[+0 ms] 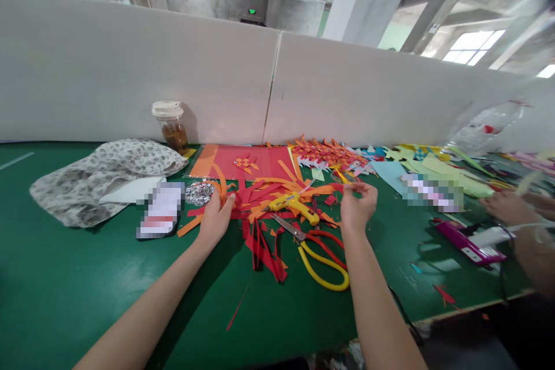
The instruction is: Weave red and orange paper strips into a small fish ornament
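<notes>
My left hand [217, 215] is closed around orange paper strips [220, 176] at the left of the pile. On the right, my right hand [359, 203] pinches the end of a red strip [336, 187] between thumb and fingers. Red and orange strips [260, 196] lie heaped between my hands. A yellow glue gun [292, 206] rests on them, and scissors [323, 250] with red and yellow handles lie just below it. Behind the heap, a small woven paper fish [245, 163] sits on a red sheet [271, 162].
A lidded cup [172, 127], a patterned cloth [108, 170], a phone [161, 210] and a sequin pile [199, 192] stand or lie at left. Woven fish [327, 153] lie at the back. At right are a purple power strip [468, 243] and another person's hands [509, 208].
</notes>
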Demonstrator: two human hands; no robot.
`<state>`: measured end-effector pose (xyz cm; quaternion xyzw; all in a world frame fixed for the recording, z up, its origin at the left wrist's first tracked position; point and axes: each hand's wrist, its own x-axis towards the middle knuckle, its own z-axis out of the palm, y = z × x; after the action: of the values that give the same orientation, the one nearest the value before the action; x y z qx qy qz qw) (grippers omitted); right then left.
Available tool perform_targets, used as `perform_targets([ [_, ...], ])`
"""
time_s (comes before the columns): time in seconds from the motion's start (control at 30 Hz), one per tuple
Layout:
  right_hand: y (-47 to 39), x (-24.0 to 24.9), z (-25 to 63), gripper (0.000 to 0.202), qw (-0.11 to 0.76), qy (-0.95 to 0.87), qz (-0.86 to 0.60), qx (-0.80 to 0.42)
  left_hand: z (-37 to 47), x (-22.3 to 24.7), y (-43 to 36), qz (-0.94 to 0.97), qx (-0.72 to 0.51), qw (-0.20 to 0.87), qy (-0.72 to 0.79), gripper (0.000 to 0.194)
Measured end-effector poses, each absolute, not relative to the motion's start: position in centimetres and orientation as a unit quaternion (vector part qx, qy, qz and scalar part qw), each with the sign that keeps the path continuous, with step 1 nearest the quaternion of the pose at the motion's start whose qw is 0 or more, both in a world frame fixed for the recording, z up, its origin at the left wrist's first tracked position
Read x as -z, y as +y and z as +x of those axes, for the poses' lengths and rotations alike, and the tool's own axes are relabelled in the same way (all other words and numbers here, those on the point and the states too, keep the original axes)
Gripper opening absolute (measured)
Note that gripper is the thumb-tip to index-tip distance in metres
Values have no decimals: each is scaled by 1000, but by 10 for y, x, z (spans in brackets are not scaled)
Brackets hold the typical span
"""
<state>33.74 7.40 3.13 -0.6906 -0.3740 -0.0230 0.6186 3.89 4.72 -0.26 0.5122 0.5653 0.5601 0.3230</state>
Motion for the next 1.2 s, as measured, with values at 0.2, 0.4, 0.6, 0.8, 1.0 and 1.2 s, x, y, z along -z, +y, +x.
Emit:
perform_targets([
  [0.2,70,-38,331,19,732,-331,-595,24,37,-5,40,634,-411,111,646,30],
  [0.4,72,-39,315,22,727,-412,-543,81,34,3,48,669,-387,9,634,49],
  [0.6,61,-35,274,22,676,-550,-443,-210,42,2,42,707,-441,-15,552,65],
  [0.8,31,-37,237,18,440,-678,-309,-501,54,-7,27,807,-385,10,447,63],
  [1.0,25,-41,237,16,382,-662,-282,-579,46,-4,31,781,-397,57,479,28],
  [1.2,43,-31,244,22,537,-562,-343,-527,41,-5,39,656,-531,170,508,22],
])
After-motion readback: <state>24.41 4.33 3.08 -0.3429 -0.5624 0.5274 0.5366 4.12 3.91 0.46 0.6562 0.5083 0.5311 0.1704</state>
